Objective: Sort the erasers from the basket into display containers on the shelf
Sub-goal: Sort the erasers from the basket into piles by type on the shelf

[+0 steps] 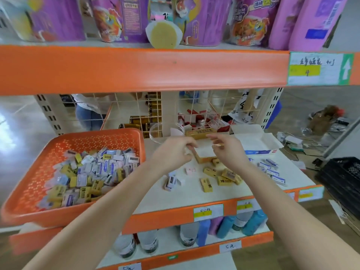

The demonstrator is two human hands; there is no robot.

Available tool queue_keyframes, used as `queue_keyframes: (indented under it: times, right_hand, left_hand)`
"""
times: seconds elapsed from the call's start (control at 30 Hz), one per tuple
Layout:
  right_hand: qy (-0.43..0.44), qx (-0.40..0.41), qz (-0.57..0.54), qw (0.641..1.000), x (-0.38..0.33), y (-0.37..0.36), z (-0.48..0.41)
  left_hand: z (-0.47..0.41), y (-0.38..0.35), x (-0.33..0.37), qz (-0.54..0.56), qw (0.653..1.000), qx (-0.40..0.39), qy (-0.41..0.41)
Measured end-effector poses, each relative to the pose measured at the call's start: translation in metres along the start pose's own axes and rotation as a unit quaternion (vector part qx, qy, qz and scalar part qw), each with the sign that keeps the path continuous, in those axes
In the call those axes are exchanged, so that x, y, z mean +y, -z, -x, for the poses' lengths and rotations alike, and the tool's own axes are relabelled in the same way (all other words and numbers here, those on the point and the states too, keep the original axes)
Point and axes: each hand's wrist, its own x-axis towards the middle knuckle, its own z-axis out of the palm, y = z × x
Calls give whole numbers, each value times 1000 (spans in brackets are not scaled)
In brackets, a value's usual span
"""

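Shelf [194, 199]: basket [97, 135] of mixed erasers [87, 172], near left; yellow box [203, 159], centre, loose erasers [224, 176] just nearer. Left hand [175, 152] and right hand [228, 151] curl over the box; whether either grasps anything cannot be told. Risk: a nudged box scatters the sorted erasers.

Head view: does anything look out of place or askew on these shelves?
Yes. On the top shelf, one noodle cup lies tipped on its side with its round end facing out, while the cups beside it stand on their bases. Nothing else stands out.
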Motion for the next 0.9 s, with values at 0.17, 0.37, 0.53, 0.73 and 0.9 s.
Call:
queue_keyframes:
  times: [0.17,0.37,0.53,0.73,0.9]
  right_hand:
    - [94,-34,-33,994,-52,-27,-14]
    - [181,-81,-45,979,-114,-75,-21]
    - [258,-123,-29,958,-148,-100,-21]
    - [307,-195,62,930,-169,-123,-24]
    - [290,-222,120,923,-174,-133,-33]
  left_hand:
    - [37,51,-45,-36,994,89,61]
    - [90,87,-95,-42,975,106,189]
    - [125,95,-123,-17,961,81,265]
    - [141,92,-145,-13,957,35,289]
    - [132,92,-147,-62,963,13,261]
